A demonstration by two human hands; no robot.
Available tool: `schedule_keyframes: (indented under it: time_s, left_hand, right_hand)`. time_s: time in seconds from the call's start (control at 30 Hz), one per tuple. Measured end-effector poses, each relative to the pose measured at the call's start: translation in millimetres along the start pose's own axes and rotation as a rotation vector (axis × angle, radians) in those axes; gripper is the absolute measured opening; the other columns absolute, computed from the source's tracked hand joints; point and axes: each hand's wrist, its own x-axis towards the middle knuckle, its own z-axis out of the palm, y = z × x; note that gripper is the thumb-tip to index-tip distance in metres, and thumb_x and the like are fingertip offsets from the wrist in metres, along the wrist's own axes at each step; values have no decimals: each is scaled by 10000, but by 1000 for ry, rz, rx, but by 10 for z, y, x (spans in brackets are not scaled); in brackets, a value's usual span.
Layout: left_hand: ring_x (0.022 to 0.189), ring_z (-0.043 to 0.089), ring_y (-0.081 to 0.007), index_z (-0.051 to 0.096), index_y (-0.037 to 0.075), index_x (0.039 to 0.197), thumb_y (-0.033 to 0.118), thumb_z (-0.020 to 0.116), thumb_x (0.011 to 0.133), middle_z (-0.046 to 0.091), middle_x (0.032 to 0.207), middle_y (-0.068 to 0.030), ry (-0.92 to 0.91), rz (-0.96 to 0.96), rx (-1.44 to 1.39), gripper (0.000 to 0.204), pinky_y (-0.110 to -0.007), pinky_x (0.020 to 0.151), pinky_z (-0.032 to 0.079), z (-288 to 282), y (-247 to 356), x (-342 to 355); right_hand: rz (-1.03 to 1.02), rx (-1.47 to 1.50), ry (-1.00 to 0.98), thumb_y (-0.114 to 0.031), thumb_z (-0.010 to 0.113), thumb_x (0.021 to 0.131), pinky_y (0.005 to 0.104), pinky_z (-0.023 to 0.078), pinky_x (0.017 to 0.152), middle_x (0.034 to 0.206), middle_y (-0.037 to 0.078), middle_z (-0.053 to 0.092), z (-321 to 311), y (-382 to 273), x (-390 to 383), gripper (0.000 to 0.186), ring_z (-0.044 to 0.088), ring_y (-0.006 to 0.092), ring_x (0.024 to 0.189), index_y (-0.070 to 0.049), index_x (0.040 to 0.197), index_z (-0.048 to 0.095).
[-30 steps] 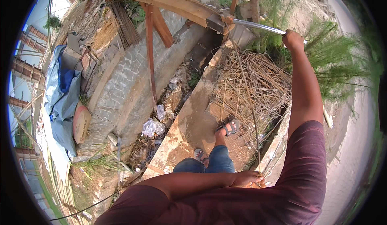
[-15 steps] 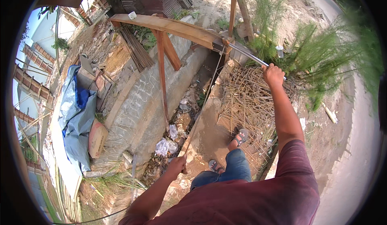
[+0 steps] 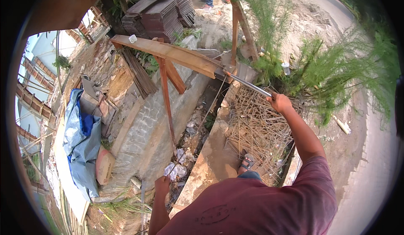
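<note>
Plainly, the right hand point(image 3: 279, 103) has its grip wrapped around a silver bar point(image 3: 252, 86) that reaches the dark fitting point(image 3: 219, 73) on the wooden beam's point(image 3: 168, 51) end. The left hand point(image 3: 162, 185) clasps a thin rod point(image 3: 215, 99) slanting up to that end. Bent rods point(image 3: 256, 130) lie heaped beside the sandaled foot point(image 3: 247, 162).
</note>
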Motion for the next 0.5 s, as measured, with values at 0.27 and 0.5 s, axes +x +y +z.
schedule_keyframes:
  time_s: [0.27, 0.5]
  left_hand:
    - [527, 482, -308, 551, -24, 732, 311, 579, 880, 513, 599, -198, 27, -131, 94, 367, -409, 546, 386, -240, 215, -5]
    - [524, 458, -169, 534, -9, 719, 279, 553, 916, 440, 541, -122, -57, -157, 124, 349, -375, 523, 375, -465, 352, 237]
  right_hand:
    - [236, 679, -546, -516, 485, 914, 313, 468, 445, 585, 90, 556, 319, 177, -16, 500, 563, 181, 465, -29, 888, 599]
    - [408, 1181, -773, -511, 497, 914, 274, 319, 350, 488, 16, 417, 381, 173, -26, 480, 395, 117, 374, -57, 764, 539]
